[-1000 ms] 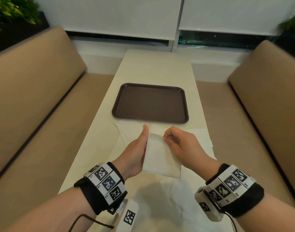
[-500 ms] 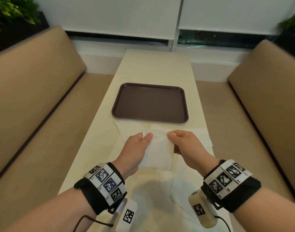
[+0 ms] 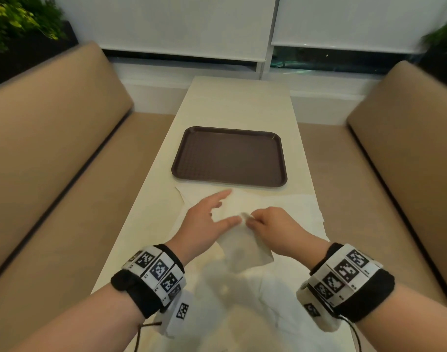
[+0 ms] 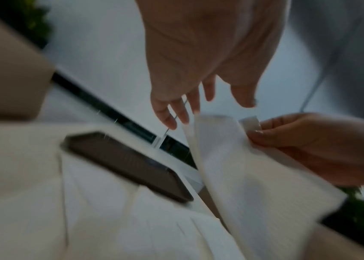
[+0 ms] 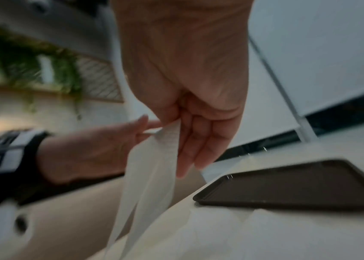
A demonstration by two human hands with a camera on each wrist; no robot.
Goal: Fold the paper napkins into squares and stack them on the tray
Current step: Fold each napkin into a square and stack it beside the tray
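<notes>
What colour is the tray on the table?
The tray is dark brown with a fine textured grid surface, seen best in the head view.

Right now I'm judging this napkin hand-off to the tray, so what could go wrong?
1. Only the right hand pinches the folded napkin by one corner; the left hand is open, so the fold may fall open.
2. It hangs short of the bare tray and could drop onto the loose napkins.

Left hand point(image 3: 204, 219) splayed (right hand point(image 3: 273, 224) pinching)
</notes>
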